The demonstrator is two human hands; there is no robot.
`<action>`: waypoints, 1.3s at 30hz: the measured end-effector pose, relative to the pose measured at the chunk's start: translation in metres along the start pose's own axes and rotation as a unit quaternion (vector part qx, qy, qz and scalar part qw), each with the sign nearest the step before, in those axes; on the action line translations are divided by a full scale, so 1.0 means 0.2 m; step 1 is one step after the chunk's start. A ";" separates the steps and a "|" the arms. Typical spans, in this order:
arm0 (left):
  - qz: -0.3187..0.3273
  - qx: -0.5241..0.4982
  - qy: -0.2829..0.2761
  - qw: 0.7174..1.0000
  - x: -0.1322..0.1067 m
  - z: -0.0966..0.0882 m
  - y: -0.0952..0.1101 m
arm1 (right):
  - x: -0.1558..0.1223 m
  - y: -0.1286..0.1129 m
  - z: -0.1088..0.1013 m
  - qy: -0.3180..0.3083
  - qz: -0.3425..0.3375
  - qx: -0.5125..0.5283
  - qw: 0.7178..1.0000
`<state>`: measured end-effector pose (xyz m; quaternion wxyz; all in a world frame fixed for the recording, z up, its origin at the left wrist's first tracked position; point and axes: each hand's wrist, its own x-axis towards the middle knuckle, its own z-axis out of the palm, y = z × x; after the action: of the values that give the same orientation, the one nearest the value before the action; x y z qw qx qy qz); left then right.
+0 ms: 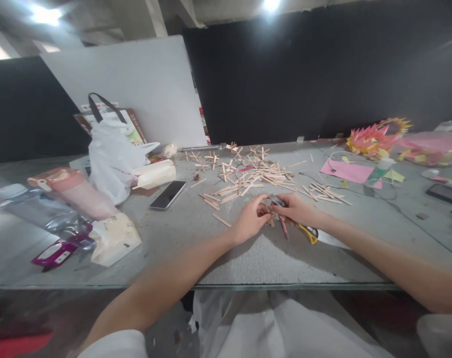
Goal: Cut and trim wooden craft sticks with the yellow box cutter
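My left hand (250,219) and my right hand (298,210) meet at the middle of the grey table (196,233), fingers pinched together. My right hand is closed around a red cutter knife (283,224) whose dark tip points toward my left fingers. My left hand pinches a small piece at the knife tip; I cannot make out what it is. A heap of wooden craft sticks (248,176), some glued into crosses, lies just beyond both hands. A yellow-handled tool (311,233) rests under my right wrist.
A black phone (168,194) lies left of the sticks. Farther left stand a white plastic bag (112,154), a pink bottle (74,191), a clear bottle and packets. Pink paper (347,171) and a red-yellow paper craft (375,136) lie at the right.
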<state>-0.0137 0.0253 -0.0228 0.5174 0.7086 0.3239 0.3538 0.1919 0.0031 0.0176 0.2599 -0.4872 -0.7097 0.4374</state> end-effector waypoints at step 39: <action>0.009 0.446 -0.054 0.894 0.02 -0.20 0.03 | 0.09 0.16 -0.06 0.181 -0.069 -0.178 0.965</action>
<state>-0.0438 0.0477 -0.0070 0.1609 0.8860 0.4124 0.1381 0.2091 0.0287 -0.0063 0.3227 -0.5466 -0.7491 0.1896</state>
